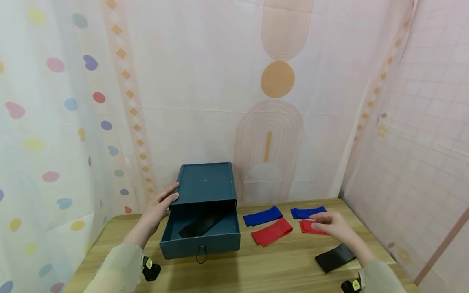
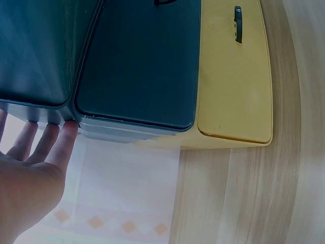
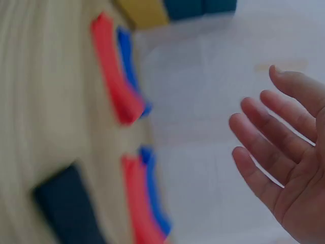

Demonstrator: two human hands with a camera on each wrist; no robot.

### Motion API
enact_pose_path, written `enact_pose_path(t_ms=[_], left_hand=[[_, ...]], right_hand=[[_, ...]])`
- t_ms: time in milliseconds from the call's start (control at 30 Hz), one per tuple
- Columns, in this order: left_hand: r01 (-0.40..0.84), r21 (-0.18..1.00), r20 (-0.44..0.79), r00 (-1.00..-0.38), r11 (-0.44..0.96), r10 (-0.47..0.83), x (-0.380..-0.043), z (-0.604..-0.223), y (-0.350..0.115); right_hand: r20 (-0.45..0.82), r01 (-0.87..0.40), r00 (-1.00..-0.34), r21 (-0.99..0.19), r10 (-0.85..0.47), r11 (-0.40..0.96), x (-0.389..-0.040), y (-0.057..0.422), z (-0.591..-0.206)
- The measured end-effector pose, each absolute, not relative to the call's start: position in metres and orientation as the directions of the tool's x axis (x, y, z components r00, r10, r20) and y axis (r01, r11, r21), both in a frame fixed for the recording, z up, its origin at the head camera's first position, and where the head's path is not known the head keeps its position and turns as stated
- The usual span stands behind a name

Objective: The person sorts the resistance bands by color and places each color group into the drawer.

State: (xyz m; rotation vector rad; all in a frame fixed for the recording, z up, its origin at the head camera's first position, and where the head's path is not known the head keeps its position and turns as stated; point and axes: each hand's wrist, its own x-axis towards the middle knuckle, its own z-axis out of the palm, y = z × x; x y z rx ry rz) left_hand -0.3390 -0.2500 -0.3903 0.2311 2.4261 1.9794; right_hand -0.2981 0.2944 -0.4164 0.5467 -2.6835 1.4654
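A teal drawer cabinet [image 1: 207,183] stands at the back left of the table, its teal top drawer [image 1: 199,247] pulled out. A folded black band [image 1: 201,224] lies inside that drawer. My left hand [image 1: 155,211] rests its fingertips on the cabinet's left side, fingers extended. My right hand [image 1: 335,228] hovers over the right of the table and holds nothing; its fingers are loosely bent in the right wrist view. Below it is a red folded band [image 1: 309,227], partly hidden, with a blue folded band [image 1: 307,212] behind and a black folded band [image 1: 334,258] in front.
Between the cabinet and my right hand lie another blue band [image 1: 263,216] and red band [image 1: 272,232]. Under the teal units, a yellow drawer [image 2: 236,81] with a dark pull shows in the left wrist view. A patterned curtain [image 1: 205,101] hangs behind the table.
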Motion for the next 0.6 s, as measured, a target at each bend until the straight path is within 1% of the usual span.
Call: enact_pose_path(t_ms=[167,200,333,433,600], left_hand=[[0.114,0.975,0.093,-0.989,0.192,0.117,-0.34,-0.391,-0.25],[0.115,0.974,0.094,-0.989,0.194,0.117,-0.34,-0.391,-0.25],[0.115,0.974,0.094,-0.989,0.194,0.113,-0.339,-0.392,-0.251],[0.114,0.973,0.095,-0.99,0.199,0.104,-0.338,-0.392,-0.251],[0.117,0.973,0.095,-0.989,0.201,0.115,-0.338,-0.391,-0.251]], right_hand=[[0.103,-0.158,-0.986,-0.843,-0.134,0.514,-0.298,0.322,-0.439],[0.098,-0.143,-0.989,-0.843,-0.113,0.518,-0.298,0.327,-0.443],[0.097,-0.084,-0.995,-0.829,-0.006,0.553,-0.297,0.347,-0.455],[0.079,-0.027,-0.994,-0.832,0.071,0.554,-0.297,0.361,-0.464],[0.056,0.03,-0.988,-0.844,0.144,0.535,-0.293,0.383,-0.478]])
